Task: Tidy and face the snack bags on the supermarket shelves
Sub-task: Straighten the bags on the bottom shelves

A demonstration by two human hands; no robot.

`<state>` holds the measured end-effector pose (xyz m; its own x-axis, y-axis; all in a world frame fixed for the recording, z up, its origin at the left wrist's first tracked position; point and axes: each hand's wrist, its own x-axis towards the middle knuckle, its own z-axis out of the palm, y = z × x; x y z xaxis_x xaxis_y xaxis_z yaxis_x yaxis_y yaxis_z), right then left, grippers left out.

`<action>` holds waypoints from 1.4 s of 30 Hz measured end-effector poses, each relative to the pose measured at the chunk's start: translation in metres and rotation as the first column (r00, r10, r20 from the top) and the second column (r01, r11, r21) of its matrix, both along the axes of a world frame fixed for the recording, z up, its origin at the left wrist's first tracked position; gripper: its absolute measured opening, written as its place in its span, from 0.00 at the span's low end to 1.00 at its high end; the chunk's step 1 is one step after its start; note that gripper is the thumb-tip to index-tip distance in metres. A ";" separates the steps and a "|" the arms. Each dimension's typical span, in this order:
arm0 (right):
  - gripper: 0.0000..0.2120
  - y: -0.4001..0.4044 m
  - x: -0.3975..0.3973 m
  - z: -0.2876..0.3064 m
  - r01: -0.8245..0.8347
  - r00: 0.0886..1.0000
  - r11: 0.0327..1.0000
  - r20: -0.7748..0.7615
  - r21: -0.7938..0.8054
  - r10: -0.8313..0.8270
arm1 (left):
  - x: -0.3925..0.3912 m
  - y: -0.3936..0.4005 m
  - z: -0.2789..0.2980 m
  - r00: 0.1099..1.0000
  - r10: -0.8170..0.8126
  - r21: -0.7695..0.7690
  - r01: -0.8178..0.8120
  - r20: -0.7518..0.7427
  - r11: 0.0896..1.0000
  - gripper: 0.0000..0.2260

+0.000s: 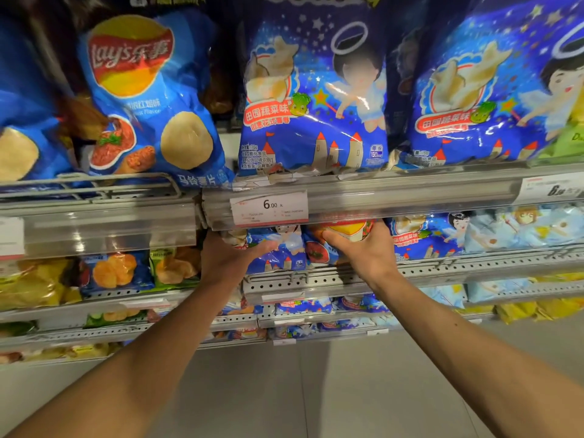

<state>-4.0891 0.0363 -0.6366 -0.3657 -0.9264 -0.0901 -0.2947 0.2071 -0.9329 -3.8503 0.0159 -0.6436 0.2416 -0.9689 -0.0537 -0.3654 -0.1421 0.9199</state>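
Crowding hands (303, 251) under shelf edge (363, 200)

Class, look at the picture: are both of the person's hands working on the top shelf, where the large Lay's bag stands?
No. The left hand and right hand both reach bags on the shelf below the Lay's bag.

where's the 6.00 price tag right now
In the head view the 6.00 price tag sits centre frame on the clear shelf-edge strip, directly under the angel snack bag and just above both hands.

price tag 6.00 (269, 207) on shelf rail (410, 191) | grey floor (316, 390) below
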 end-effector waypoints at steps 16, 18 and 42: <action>0.26 0.079 -0.034 0.036 0.062 0.991 0.993 0.108 0.103 -0.073 | -0.017 0.005 0.004 0.996 0.083 0.090 -0.087 0.044 0.992 0.36; 0.27 0.098 -0.043 0.031 0.043 0.984 0.993 0.167 0.112 -0.062 | -0.027 0.005 0.003 0.997 0.072 0.096 -0.075 0.032 0.993 0.39; 0.28 0.164 -0.151 -0.003 0.049 0.918 0.996 0.389 0.079 -0.076 | -0.141 0.012 0.002 0.979 -0.083 0.063 0.073 0.186 0.995 0.25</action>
<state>-4.2404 0.2006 -0.6396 -0.3457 -0.8897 -0.2980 0.1064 0.2784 -0.9546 -3.9910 0.0276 -0.6412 0.1764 -0.9819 -0.0690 -0.5434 -0.1556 0.8249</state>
